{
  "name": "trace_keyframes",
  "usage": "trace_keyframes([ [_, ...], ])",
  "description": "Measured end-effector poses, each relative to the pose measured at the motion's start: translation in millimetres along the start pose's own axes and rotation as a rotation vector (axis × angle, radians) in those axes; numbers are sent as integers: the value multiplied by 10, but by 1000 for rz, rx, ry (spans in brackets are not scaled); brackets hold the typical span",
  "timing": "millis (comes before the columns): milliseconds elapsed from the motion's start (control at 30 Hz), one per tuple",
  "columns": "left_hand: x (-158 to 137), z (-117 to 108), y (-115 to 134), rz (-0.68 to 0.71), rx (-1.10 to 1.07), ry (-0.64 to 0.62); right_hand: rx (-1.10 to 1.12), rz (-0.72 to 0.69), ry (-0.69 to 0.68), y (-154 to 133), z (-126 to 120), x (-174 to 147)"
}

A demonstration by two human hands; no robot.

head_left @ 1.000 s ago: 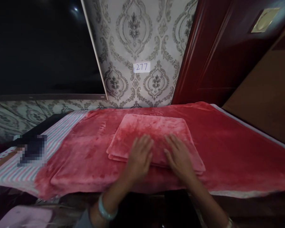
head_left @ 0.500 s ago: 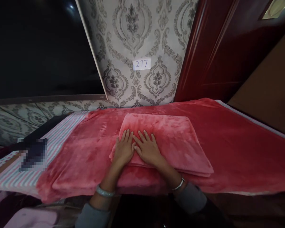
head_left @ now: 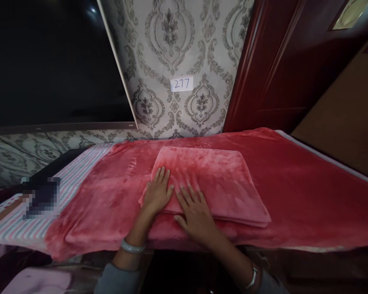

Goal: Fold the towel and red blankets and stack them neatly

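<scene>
A plush pink-red cloth (head_left: 221, 175), folded into a thick flat rectangle, lies in the middle of the table. It looks like a small blanket. My left hand (head_left: 156, 192) rests flat on its left part, fingers stretched toward the wall. At the front edge of the fold is my right hand (head_left: 196, 212), fingers spread on the plush and the thumb held apart. Faint finger tracks show in the pile just beyond the right fingertips. Neither hand grips anything. Beneath the folded cloth, a larger red plush cover (head_left: 300, 196) spreads over the table.
Striped cloth (head_left: 76, 171) shows at the left end, with a blurred dark object (head_left: 44, 198) on it. Behind stand a large black screen (head_left: 55, 61), a patterned wall with a paper label (head_left: 182, 83) and a dark red door (head_left: 282, 61). A pink stool-like thing (head_left: 38, 281) sits low at left.
My right hand has slid back toward me across the folded cloth, leaving streaks in its pile. The left hand has shifted slightly toward the left and stays flat.
</scene>
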State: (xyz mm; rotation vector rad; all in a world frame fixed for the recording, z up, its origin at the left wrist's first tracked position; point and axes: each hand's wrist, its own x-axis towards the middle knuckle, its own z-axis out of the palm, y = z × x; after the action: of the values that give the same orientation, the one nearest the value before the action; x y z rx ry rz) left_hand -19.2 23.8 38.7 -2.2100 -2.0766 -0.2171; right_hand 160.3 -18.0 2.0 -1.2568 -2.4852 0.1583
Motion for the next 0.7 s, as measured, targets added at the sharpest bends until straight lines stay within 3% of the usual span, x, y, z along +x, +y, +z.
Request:
trace_keyframes([
  [167, -48, 4, 12, 14, 24, 37, 5, -47, 29, -57, 39, -393],
  [300, -223, 39, 41, -20, 20, 60, 64, -120, 8, 36, -193, -539],
  [400, -317, -19, 47, -45, -24, 66, 67, -79, 43, 269, -523, -422],
  [500, -219, -198, 54, -22, -91, 68, -46, 73, 91, 548, -788, -163],
  [600, 38, -344, 92, 57, -99, 104, -133, 218, 62, 754, -835, 86],
  [700, 253, -287, 151, 65, -46, 28, -154, 287, -4, 858, -705, 204],
])
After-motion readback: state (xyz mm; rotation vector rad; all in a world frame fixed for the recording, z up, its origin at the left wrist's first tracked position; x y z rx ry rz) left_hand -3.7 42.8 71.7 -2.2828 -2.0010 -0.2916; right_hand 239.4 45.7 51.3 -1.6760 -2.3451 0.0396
